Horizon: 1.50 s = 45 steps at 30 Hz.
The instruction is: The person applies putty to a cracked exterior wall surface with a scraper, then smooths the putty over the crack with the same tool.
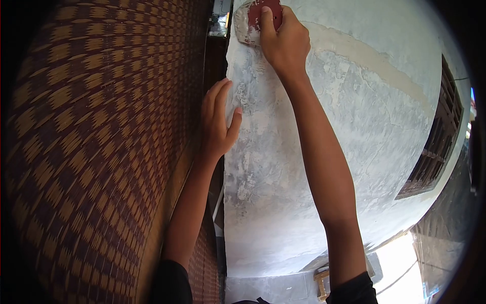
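Note:
High on the plastered wall [283, 167], my right hand [289, 48] grips a dark red putty scraper [257, 19], thumb laid along its face. Whitish putty coats the scraper's left side and edge, which lies against the wall near its left corner. Lower down, my left hand [217, 119] rests at that corner, fingers stretched out and thumb apart, holding nothing. Grey and white patches mark the wall around both hands. To the right of my right hand, a beige band [374, 58] of smoother plaster slants downward.
A woven brown-and-tan panel [96, 131] stands close along the left, with a narrow dark gap between it and the wall. At the right is a window with dark wooden bars [435, 137]. Below, a small wooden stool [321, 283] stands on the grey tiled floor [283, 290].

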Available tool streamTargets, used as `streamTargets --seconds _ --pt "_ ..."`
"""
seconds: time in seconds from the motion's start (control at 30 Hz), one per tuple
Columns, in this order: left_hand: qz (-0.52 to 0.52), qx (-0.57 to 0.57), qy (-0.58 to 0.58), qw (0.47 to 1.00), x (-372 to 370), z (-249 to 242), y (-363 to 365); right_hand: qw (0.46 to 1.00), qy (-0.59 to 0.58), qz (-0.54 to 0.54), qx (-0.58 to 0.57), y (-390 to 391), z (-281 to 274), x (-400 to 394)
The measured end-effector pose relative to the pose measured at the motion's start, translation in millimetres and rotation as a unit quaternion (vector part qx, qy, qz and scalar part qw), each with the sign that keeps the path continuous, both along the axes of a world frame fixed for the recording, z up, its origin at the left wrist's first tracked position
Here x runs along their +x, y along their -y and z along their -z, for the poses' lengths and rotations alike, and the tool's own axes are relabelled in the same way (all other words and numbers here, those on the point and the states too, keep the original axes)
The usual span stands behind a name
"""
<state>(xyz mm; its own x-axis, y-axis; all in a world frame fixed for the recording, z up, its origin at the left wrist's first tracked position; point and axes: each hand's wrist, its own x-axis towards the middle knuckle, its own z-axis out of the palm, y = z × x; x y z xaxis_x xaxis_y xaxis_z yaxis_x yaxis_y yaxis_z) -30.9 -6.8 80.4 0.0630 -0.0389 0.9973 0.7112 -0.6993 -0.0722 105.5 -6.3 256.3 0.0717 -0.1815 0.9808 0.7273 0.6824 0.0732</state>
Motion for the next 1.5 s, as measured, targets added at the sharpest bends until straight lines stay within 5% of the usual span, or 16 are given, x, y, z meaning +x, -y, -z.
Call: streamTargets --seconds 0.07,0.17,0.43,0.57,1.5 --pt "0.001 -0.007 0.003 1.000 -0.6 1.0 1.1 0.997 -0.014 0.065 -0.048 -0.2 -0.4 1.8" --pt "-0.008 -0.001 0.001 1.000 -2.6 1.3 1.4 0.989 -0.070 -0.092 -0.089 10.8 -0.8 14.9" --pt "-0.009 -0.001 0.002 1.000 -0.6 -1.3 -0.3 0.987 -0.074 -0.126 -0.072 10.0 0.3 21.2" --pt "-0.005 -0.007 0.008 1.000 1.1 -1.5 0.9 0.995 -0.038 -0.059 -0.071 3.6 0.5 23.2" --pt "0.007 -0.003 0.009 1.000 1.2 -0.8 -1.1 0.983 -0.096 -0.136 -0.080 -0.2 2.0 52.9"
